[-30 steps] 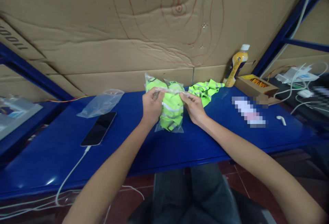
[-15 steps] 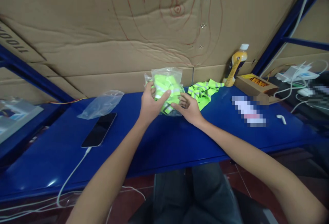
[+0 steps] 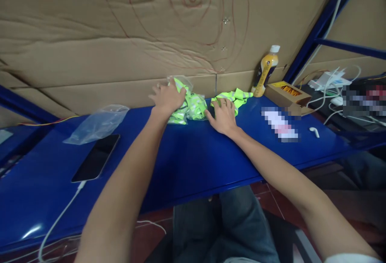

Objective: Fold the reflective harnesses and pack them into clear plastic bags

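Observation:
A clear plastic bag with neon green fabric and silvery reflective bands [image 3: 196, 108] lies on the blue table against the cardboard. My left hand [image 3: 169, 97] rests over its left part, fingers spread and thumb apart. To the right, my right hand [image 3: 223, 117] lies on a loose heap of neon green reflective fabric [image 3: 241, 96], with its fingers stretched out over the near side. Its thumb points toward the bag. Neither hand is closed around anything. The fabric under both palms is hidden.
A flat clear bag [image 3: 98, 124] and a phone [image 3: 96, 157] on a white cable lie at left. A yellow drink bottle [image 3: 265, 72], an open carton [image 3: 288, 94] and a white earbud [image 3: 314, 131] are at right. A cardboard wall [image 3: 135, 62] stands behind.
The filled bag, held up between both hands before, now lies on the table. My left hand has opened over it. My right hand has moved onto the loose green heap.

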The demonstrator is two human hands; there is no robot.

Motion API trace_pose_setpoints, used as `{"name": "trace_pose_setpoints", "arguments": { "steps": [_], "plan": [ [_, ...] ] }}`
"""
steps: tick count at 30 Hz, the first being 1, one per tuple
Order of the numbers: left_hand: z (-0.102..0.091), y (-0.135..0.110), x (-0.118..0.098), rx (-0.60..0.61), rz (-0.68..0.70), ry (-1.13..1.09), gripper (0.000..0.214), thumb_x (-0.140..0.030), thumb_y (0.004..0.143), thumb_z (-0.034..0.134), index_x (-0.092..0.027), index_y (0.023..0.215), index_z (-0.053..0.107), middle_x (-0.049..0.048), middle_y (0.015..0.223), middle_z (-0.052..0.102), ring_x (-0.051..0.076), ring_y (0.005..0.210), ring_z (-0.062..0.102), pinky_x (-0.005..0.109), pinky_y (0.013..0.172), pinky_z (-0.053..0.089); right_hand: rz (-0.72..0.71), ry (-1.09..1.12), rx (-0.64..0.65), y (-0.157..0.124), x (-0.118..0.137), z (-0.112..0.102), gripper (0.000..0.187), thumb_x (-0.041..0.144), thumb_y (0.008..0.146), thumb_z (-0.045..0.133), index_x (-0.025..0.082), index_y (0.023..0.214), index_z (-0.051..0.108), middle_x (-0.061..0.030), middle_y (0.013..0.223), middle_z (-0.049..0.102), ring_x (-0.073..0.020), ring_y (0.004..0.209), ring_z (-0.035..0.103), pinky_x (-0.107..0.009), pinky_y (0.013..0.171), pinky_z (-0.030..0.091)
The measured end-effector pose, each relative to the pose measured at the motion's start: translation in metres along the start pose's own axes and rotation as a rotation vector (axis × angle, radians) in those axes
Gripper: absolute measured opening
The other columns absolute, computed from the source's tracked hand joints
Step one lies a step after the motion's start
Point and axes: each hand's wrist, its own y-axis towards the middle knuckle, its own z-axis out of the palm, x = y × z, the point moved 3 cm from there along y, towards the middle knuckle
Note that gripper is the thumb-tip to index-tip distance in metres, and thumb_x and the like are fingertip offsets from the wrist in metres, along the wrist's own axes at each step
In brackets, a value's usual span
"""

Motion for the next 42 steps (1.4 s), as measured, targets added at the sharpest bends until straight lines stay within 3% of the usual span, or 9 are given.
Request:
{"name": "trace_pose_setpoints", "arguments": {
  "steps": [4, 9, 14, 17, 23, 26, 31, 37, 42],
  "plan": [
    [0.016, -0.008, 0.002, -0.016, -0.012, 0.010, 0.091, -0.051, 0.094, 0.072, -0.006, 0.168, 0.044, 0.0378, 0.178, 0.020, 0.066, 0.164, 0.004, 0.094, 0.115, 0.001, -0.030, -0.018, 0.058, 0.002, 0.005, -0.006, 0.051, 0.052, 0.109, 0.052, 0.012, 0.130, 0.074, -0.0256, 0.145, 0.065, -0.0473, 0.139, 0.052, -0.071, 0.121, 0.035],
    [0.018, -0.016, 0.004, 0.059, -0.096, 0.032, 0.094, -0.057, 0.100, 0.056, -0.013, 0.177, 0.025, 0.0327, 0.182, 0.012, 0.065, 0.163, 0.018, 0.092, 0.115, 0.021, 0.045, -0.110, 0.073, 0.039, -0.011, -0.044, 0.046, 0.040, 0.109, 0.051, 0.007, 0.137, 0.068, -0.0293, 0.140, 0.066, -0.0454, 0.130, 0.063, -0.060, 0.110, 0.050],
    [0.008, -0.016, 0.003, 0.060, -0.115, -0.022, 0.102, -0.074, 0.097, 0.047, -0.017, 0.178, 0.022, 0.0284, 0.182, 0.018, 0.057, 0.163, 0.028, 0.081, 0.125, 0.027, 0.132, -0.244, 0.450, 0.089, -0.048, -0.043, 0.057, 0.054, 0.097, 0.073, 0.008, 0.132, 0.074, -0.0292, 0.139, 0.070, -0.0436, 0.129, 0.069, -0.047, 0.104, 0.057],
    [-0.002, -0.016, -0.001, -0.029, -0.050, -0.060, 0.097, -0.078, 0.096, 0.047, -0.018, 0.171, 0.037, 0.0291, 0.177, 0.032, 0.057, 0.164, 0.028, 0.082, 0.126, 0.022, 0.137, -0.163, 0.587, 0.106, -0.057, -0.030, 0.060, 0.049, 0.085, 0.087, 0.008, 0.127, 0.077, -0.0254, 0.127, 0.077, -0.0390, 0.120, 0.073, -0.041, 0.095, 0.059],
    [-0.025, -0.017, -0.030, -0.176, 0.324, -0.151, 0.055, -0.053, 0.099, 0.062, -0.022, 0.144, 0.066, 0.0212, 0.158, 0.059, 0.047, 0.157, 0.044, 0.068, 0.130, 0.031, 0.052, 0.005, 0.452, 0.132, -0.057, -0.058, 0.023, 0.031, 0.085, 0.080, 0.012, 0.098, 0.081, -0.0103, 0.098, 0.080, -0.0269, 0.097, 0.075, -0.032, 0.083, 0.057],
    [-0.032, -0.017, -0.049, -0.081, 0.486, -0.298, 0.046, -0.048, 0.101, 0.063, -0.020, 0.137, 0.069, 0.0164, 0.143, 0.070, 0.038, 0.142, 0.062, 0.060, 0.126, 0.042, -0.030, 0.299, 0.232, 0.135, -0.052, -0.095, 0.023, 0.038, 0.084, 0.084, 0.017, 0.088, 0.077, -0.0075, 0.089, 0.077, -0.0245, 0.087, 0.073, -0.035, 0.080, 0.059],
    [-0.031, -0.025, -0.070, 0.159, 0.633, -0.507, 0.065, -0.051, 0.087, 0.083, -0.020, 0.142, 0.065, 0.0121, 0.138, 0.074, 0.033, 0.127, 0.071, 0.049, 0.113, 0.055, -0.060, 0.758, -0.026, 0.119, -0.023, -0.141, 0.044, 0.062, 0.085, 0.086, 0.023, 0.100, 0.072, -0.0076, 0.097, 0.078, -0.0229, 0.080, 0.074, -0.035, 0.067, 0.064],
    [-0.021, -0.022, -0.069, 0.080, 0.594, -0.739, 0.044, -0.052, 0.086, 0.082, -0.019, 0.115, 0.073, 0.0104, 0.121, 0.080, 0.033, 0.120, 0.072, 0.048, 0.110, 0.057, -0.066, 0.868, 0.014, 0.119, -0.015, -0.151, 0.042, 0.061, 0.087, 0.085, 0.024, 0.101, 0.071, -0.0066, 0.096, 0.077, -0.0246, 0.092, 0.078, -0.037, 0.080, 0.069],
    [-0.005, -0.014, -0.065, 0.200, 0.397, -1.233, 0.044, -0.050, 0.077, 0.088, -0.023, 0.108, 0.070, 0.0084, 0.122, 0.080, 0.030, 0.122, 0.074, 0.040, 0.101, 0.062, -0.153, 0.764, 0.139, 0.123, -0.034, -0.136, 0.055, 0.058, 0.076, 0.094, 0.023, 0.113, 0.073, -0.0085, 0.113, 0.079, -0.0291, 0.109, 0.074, -0.040, 0.091, 0.066]
  ]
}}
